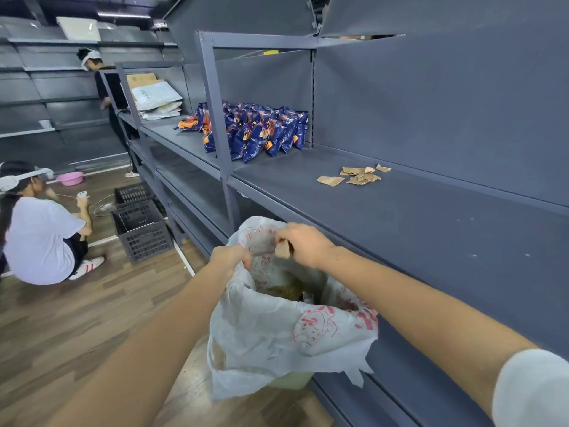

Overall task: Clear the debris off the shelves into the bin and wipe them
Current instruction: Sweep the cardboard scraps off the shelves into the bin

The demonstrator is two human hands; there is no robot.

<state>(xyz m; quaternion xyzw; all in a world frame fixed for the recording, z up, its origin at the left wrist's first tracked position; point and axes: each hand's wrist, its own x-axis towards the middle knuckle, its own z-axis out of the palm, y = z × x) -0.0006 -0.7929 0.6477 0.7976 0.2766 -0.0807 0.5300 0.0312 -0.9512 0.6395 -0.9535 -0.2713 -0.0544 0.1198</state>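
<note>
1. Over the bin (291,380), the right hand (304,245) pinches a cardboard scrap (282,250) between curled fingers.
2. At the bin's mouth, the left hand (229,257) grips the liner (271,331), fingers curled round its edge.
3. More scraps (354,175) lie on the shelf (400,217) above, near its back wall, well apart from the snack bags (261,131).

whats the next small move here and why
Probably let the right hand release the cardboard scrap. It is pinched directly over the mouth of the bin bag, which the left hand holds open. More scraps lie on the shelf to fetch afterwards.
</note>
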